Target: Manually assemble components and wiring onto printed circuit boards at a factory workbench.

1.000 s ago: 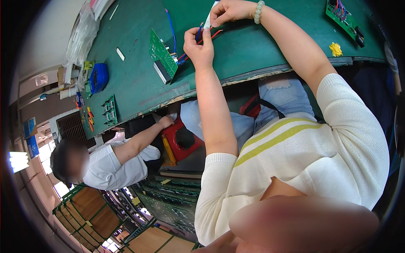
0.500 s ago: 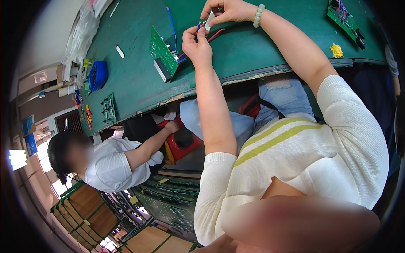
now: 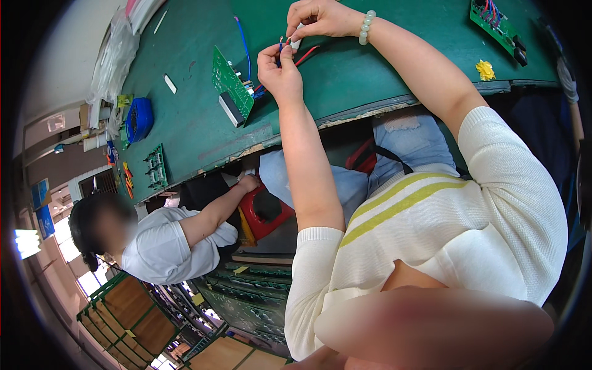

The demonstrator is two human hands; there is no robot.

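At the far middle of the table, my left hand is closed in a pinch on thin wires, blue and red, whose ends poke up past the fingertips. My right hand, with a beaded bracelet on its wrist, pinches at those wire ends from above. A small white piece shows under its fingers, partly hidden. Left of my left hand, a green circuit board stands tilted on edge, with a black-and-white block at its lower corner. Loose from it rises a blue wire. A red wire sticks out right of my left hand.
On the green table lie a white strip, a blue case, a smaller circuit board and orange-handled tools. Rightward are crumpled yellow material and another wired board. A person sits at left.
My right fingers have come down closer to the wire ends; the white piece, earlier held up plainly between them, is now mostly covered. The whole view has shifted slightly.
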